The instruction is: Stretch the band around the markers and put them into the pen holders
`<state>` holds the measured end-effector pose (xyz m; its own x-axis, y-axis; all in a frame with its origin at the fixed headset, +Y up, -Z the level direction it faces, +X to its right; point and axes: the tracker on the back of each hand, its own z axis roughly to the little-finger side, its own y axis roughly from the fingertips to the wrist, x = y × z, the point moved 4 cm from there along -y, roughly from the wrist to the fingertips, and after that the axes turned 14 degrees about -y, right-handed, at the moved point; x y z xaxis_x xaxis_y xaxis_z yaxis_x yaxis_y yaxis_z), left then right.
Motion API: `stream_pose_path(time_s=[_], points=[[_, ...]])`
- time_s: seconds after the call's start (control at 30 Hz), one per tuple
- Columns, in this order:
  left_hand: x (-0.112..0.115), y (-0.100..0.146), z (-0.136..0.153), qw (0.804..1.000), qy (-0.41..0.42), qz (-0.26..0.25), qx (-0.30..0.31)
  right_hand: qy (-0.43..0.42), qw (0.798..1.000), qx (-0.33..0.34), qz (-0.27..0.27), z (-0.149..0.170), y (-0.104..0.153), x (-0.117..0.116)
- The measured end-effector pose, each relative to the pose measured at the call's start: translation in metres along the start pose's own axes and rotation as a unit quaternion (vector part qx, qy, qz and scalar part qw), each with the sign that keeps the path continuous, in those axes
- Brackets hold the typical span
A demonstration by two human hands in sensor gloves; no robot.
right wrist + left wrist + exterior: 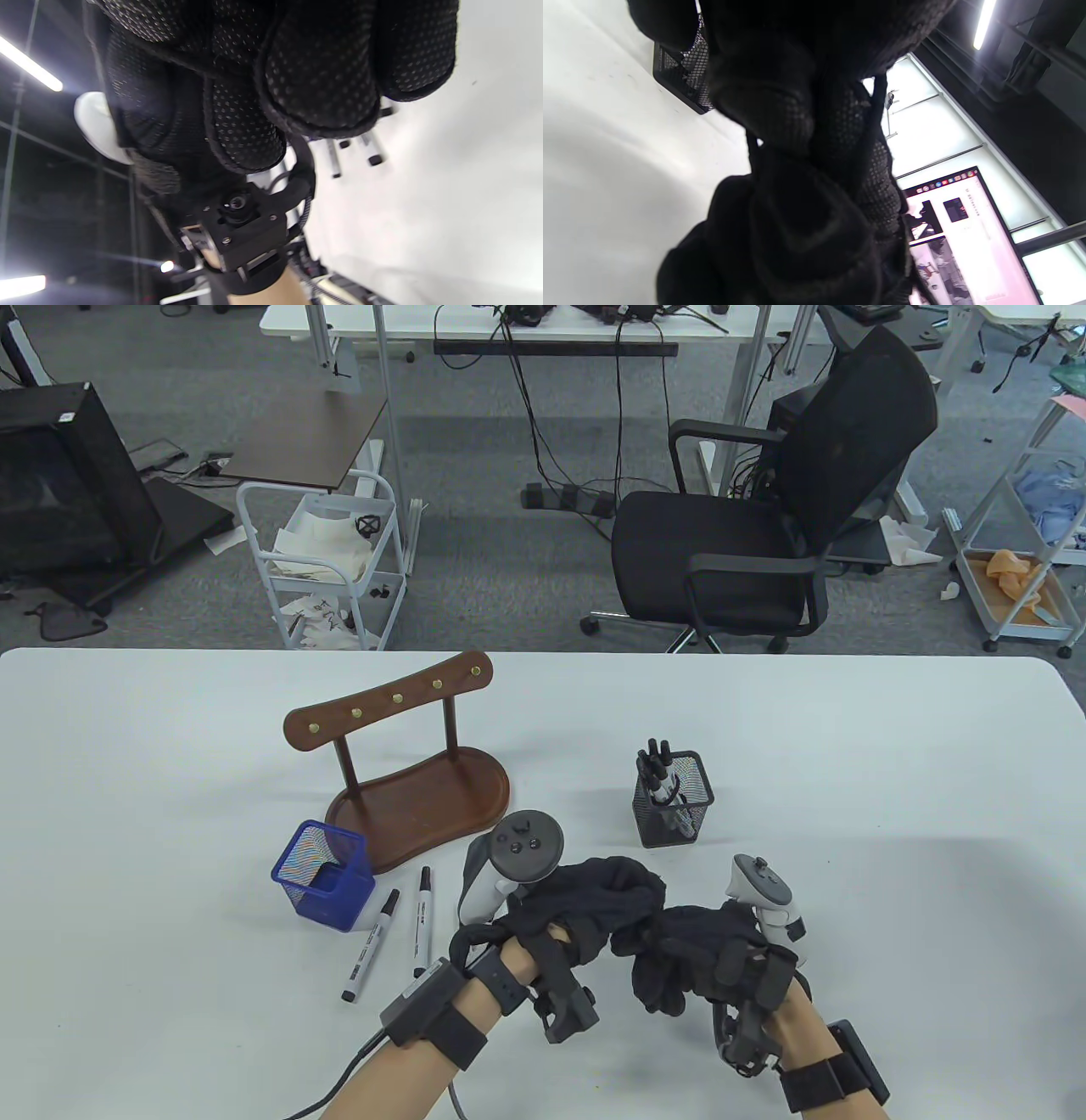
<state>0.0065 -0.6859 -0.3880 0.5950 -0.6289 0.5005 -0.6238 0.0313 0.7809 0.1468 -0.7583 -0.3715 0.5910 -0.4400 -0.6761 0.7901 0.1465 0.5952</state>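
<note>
My two gloved hands meet low in the middle of the table, fingers curled and pressed against each other: left hand (607, 899), right hand (679, 954). A thin dark strand (878, 99), apparently the band, runs between the fingers in the left wrist view. The curled right hand (318, 63) fills the right wrist view. Two loose markers (371, 935) (422, 922) lie side by side to the left of the hands, also visible as markers (369, 148). A blue mesh pen holder (324, 875) stands beyond them. The black mesh pen holder (674, 799) holds several bundled markers.
A brown wooden stand (416, 780) with a peg rail stands behind the blue holder. The white table (891, 780) stretches right of the black holder. An office chair (764, 526) and a white cart (327, 568) stand on the floor beyond the table's far edge.
</note>
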Motion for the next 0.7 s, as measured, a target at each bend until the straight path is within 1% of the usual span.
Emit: stream_pose_path(time_s=[0.1, 0.23, 0.3, 0.37, 0.43, 0.53, 0.6, 0.7], points=[[0.003, -0.003, 0.001, 1.000, 0.002, 0.003, -0.011, 0.038, 0.999, -0.008, 0.035, -0.001, 0.002, 0.005], [0.004, -0.006, 0.014, 0.999, 0.027, 0.006, -0.026, 0.086, 0.995, -0.002, 0.048, -0.008, 0.005, 0.002], [0.004, -0.006, 0.023, 0.999, 0.039, 0.011, -0.035, 0.113, 0.993, 0.000, 0.037, -0.009, 0.005, -0.002], [0.003, -0.006, 0.033, 0.997, 0.060, 0.027, -0.032, 0.102, 0.995, 0.006, 0.007, -0.010, 0.006, -0.005], [0.004, -0.004, 0.039, 0.994, 0.092, 0.055, -0.021, 0.098, 0.995, 0.018, -0.011, -0.012, 0.008, -0.006], [0.002, 0.000, 0.042, 0.993, 0.100, 0.068, -0.011, 0.087, 0.995, 0.033, -0.028, -0.017, 0.011, -0.007], [0.000, 0.001, 0.041, 0.992, 0.102, 0.073, -0.005, 0.086, 0.995, 0.041, -0.033, -0.019, 0.013, -0.007], [0.001, 0.001, 0.039, 0.992, 0.094, 0.081, -0.001, 0.087, 0.995, 0.044, -0.022, -0.018, 0.013, -0.006]])
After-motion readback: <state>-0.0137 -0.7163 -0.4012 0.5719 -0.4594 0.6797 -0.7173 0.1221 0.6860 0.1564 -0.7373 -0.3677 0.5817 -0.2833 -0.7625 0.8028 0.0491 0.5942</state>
